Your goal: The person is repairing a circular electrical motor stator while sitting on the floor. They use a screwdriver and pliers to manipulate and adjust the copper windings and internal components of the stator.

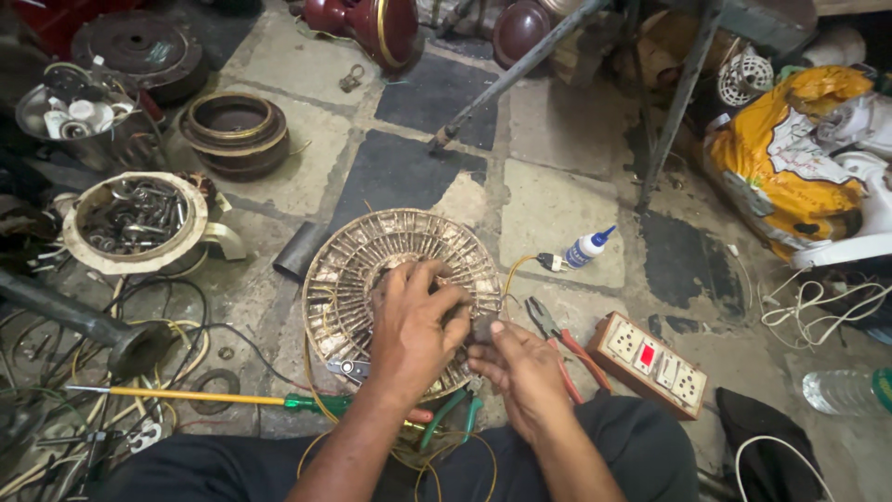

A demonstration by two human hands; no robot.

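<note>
On the stone floor, just ahead of the person's knees, lies a round stator (372, 251) with slotted windings. The left hand (415, 325) rests over its centre, fingers curled down on the core. The right hand (520, 367) pinches a small dark piece at the stator's near right edge. Red-handled pliers (562, 344) lie just beside it, a socket board (650, 363) further right, a glue bottle (587, 247) beyond. A green-handled screwdriver (204, 398) lies to the left.
</note>
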